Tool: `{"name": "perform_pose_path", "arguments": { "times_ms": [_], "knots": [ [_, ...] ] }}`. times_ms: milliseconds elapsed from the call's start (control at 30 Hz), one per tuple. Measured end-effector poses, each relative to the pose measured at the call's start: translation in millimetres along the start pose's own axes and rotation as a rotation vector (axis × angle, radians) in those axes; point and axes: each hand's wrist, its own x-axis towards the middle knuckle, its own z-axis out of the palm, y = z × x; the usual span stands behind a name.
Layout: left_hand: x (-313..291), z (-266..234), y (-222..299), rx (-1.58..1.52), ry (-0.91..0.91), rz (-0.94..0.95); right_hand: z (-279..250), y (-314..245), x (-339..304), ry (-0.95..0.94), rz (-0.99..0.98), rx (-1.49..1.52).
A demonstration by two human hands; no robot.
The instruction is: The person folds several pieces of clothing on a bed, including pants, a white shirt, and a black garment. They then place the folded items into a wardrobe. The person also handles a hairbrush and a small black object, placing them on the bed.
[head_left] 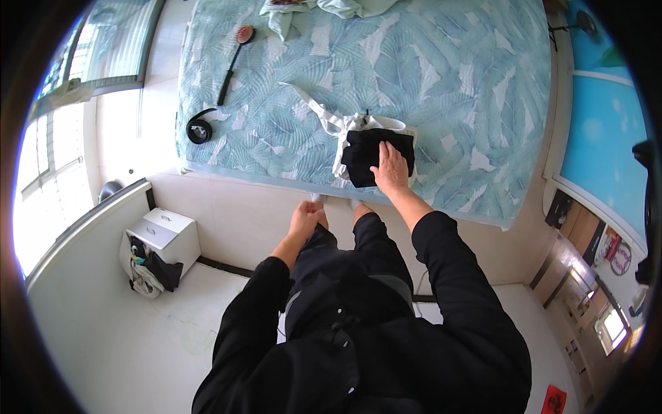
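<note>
My right hand (391, 168) lies on a folded black cloth (360, 160), its fingers stretched out and pressing on the top. The cloth, perhaps a garment, rests on a white fabric bag (339, 167) near the close edge of the bed. A long white strap (314, 107) trails from the bag toward the far left across the sheet. Nearer to me and off the bed, my left hand (305, 219) hangs above my knee with its fingers curled in; nothing shows in it. What lies under the black cloth is hidden.
The bed (455, 103) has a blue-green leaf-patterned sheet. On its left lie a rolled black belt (199, 131) and a long-handled brush (234, 62); pale green fabric (352, 7) is at the far edge. A white drawer cabinet (160, 228) stands at left, clothes hanging beside it.
</note>
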Motion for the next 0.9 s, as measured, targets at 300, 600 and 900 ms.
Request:
{"name": "perform_pose_path", "arguments": {
  "times_ms": [300, 600, 900],
  "knots": [
    [-38, -43, -77, -0.068, 0.082, -0.229, 11, -6, 47, 0.074, -0.248, 0.008],
    [-52, -58, -98, -0.006, 0.109, -0.237, 37, -1, -13, -0.555, -0.343, -0.367],
    [-72, -75, -93, 0.131, 0.112, -0.151, 55, -26, 12, -0.701, 0.001, -0.338]
  ]
}}
